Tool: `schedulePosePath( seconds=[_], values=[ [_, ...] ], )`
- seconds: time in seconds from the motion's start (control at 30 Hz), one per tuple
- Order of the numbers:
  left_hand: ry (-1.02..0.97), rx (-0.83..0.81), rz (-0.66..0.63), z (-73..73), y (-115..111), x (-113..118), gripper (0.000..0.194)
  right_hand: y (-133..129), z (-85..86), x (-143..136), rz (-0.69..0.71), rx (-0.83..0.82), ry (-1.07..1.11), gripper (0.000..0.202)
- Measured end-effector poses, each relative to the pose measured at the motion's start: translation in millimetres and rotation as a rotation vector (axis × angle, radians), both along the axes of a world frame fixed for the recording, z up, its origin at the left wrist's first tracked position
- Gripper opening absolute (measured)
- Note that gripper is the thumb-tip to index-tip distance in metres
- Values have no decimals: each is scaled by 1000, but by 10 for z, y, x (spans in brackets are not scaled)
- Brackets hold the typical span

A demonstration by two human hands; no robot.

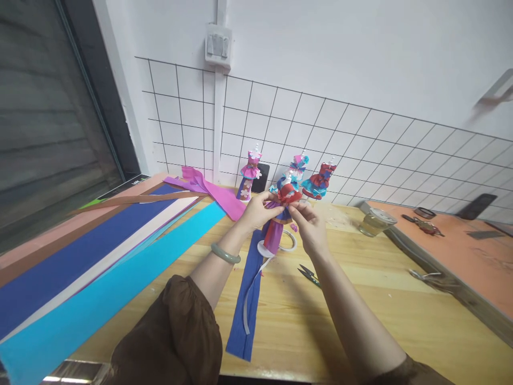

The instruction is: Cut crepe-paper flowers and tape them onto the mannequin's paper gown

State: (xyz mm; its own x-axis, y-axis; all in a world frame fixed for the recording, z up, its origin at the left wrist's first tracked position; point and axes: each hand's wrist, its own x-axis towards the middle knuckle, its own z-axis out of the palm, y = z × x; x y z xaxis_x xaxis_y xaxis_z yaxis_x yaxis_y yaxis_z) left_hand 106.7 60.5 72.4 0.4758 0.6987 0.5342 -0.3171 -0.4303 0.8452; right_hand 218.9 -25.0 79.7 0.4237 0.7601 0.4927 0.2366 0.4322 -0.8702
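Observation:
A small dress form [274, 235] in red, blue and purple crepe paper stands on a round white base in the middle of the wooden table. My left hand [262, 209] pinches the paper at its waist from the left. Opposite it, my right hand [306, 219] pinches the same waist with thumb and forefinger. Under the base lies a dark blue crepe strip [244, 321], with a narrow white strip [246, 305] on top. A roll of white tape [295, 243] and dark thread snips [308, 275] lie beside my right forearm.
Dressed figures stand behind: a pink one [251, 172] and a red and turquoise one [318, 182]. Long crepe strips, including a turquoise one [120, 294], cover the table's left side. A glass cup [375, 223] stands right, near an orange board [473, 256]. A wire grid [328, 123] backs the table.

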Motion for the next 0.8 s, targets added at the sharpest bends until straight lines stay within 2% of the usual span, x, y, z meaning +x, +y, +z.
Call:
schedulePosePath(
  seconds=[0.13,0.2,0.27,0.4,0.5,0.6,0.8],
  values=[
    [9,-3,-22,7,12,-3,28,-19,-48,84,-51,-75,-30,29],
    [23,-6,-23,16,16,-10,28,-18,-148,195,-120,-159,-197,34],
    [26,-12,-21,22,21,-14,26,-17,-298,335,-150,-263,-524,39],
    [9,-23,-22,14,31,-5,25,-61,-623,555,-61,-385,-789,24],
    [-8,-31,-30,2,40,3,24,-130,-779,592,-23,-448,-975,12],
    [-25,-39,-39,6,44,-8,23,-198,-831,567,-34,-481,-1129,15],
    [-17,-53,-3,36,40,-48,22,-338,-787,528,-135,-504,-1336,23]
  ],
)
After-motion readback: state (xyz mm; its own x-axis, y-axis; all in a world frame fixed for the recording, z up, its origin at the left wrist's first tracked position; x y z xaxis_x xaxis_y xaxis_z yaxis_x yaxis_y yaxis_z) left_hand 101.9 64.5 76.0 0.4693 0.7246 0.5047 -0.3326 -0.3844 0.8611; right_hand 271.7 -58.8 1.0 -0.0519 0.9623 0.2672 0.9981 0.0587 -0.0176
